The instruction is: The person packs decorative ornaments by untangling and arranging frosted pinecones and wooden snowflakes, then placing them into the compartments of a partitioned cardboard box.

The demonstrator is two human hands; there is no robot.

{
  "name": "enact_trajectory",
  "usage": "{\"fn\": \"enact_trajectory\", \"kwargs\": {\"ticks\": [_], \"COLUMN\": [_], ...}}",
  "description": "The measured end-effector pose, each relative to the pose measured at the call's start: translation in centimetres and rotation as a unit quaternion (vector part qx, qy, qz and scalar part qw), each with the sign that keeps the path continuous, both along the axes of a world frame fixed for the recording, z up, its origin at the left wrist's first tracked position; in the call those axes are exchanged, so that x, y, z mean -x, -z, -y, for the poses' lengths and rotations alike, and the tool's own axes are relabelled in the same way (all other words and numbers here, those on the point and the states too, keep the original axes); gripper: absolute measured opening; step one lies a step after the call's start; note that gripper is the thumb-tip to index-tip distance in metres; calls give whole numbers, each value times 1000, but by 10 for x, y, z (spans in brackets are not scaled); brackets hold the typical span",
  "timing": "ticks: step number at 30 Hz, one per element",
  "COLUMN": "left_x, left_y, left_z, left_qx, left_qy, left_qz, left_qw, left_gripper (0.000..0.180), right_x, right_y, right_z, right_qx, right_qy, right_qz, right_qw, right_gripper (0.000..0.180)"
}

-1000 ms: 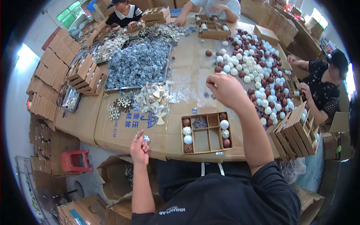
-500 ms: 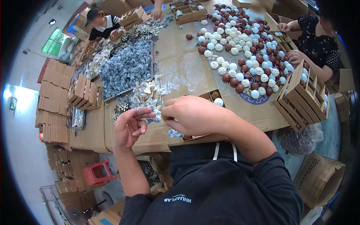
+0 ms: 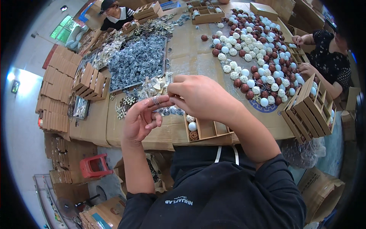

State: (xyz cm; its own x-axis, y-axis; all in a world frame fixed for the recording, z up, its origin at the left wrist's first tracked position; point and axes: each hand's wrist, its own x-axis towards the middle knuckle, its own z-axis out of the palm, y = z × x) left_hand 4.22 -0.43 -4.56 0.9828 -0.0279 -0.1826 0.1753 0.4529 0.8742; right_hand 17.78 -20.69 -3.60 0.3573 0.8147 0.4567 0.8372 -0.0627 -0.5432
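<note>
My left hand (image 3: pixel 143 118) is raised in front of the table, palm turned inward, with its fingers curled. Thin silvery loops (image 3: pixel 155 100) circle one of its fingers. My right hand (image 3: pixel 200 95) is bent over from the right, its fingertips pinched together against the left fingertips. Whatever lies between them is too small or hidden to make out. Partly covered by my right hand and forearm is a divided wooden box (image 3: pixel 207 129). Its left compartments hold a white woven ball (image 3: pixel 190 118), a smooth white ball (image 3: pixel 192 126) and a brown woven ball (image 3: pixel 194 135).
Brown and white balls (image 3: pixel 259 57) spread across the right of the cardboard-covered table (image 3: pixel 187 57). Bluish-grey ornaments fill a tray (image 3: pixel 164 57) at left, near pale wooden pieces (image 3: pixel 156 86). Stacked divided boxes (image 3: pixel 310 108) stand right. Co-workers (image 3: pixel 328 53) sit around; a red stool (image 3: pixel 94 166) is below.
My hands have come together, closing the small gap between their fingertips. They have risen slightly, uncovering more of the box's near side. The whole view has shifted a little.
</note>
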Motion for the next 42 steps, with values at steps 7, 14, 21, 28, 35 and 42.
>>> {"fn": "enact_trajectory", "kwargs": {"ticks": [7, 14, 21, 28, 35, 42], "left_x": [10, 29, 68, 95, 110, 98], "left_y": [-5, -5, 1, 11, 15, 29], "left_z": [17, 26, 23, 25, 40, 66], "left_qx": [-94, -181, -199, -55, -56, -314], "left_qy": [-41, -118, -166, -255, -265, -107], "left_qz": [-22, -46, -82, -76, -90, -129], "left_qw": [994, 975, 962, 962, 958, 935], "left_gripper": [40, 23, 17, 14, 12, 19], "right_x": [-5, -3, -7, -41, -27, 43], "right_y": [-4, -1, -7, -4, 7, 53], "right_z": [-8, -18, -30, -105, -107, -2], "right_qx": [-12, -3, 152, 70, -72, 79], "right_qy": [-53, -109, -164, -64, -29, -271], "right_qz": [-19, -56, -93, -25, -112, -174], "right_qw": [998, 992, 970, 995, 991, 943], "right_gripper": [15, 14, 13, 17, 30, 72]}}
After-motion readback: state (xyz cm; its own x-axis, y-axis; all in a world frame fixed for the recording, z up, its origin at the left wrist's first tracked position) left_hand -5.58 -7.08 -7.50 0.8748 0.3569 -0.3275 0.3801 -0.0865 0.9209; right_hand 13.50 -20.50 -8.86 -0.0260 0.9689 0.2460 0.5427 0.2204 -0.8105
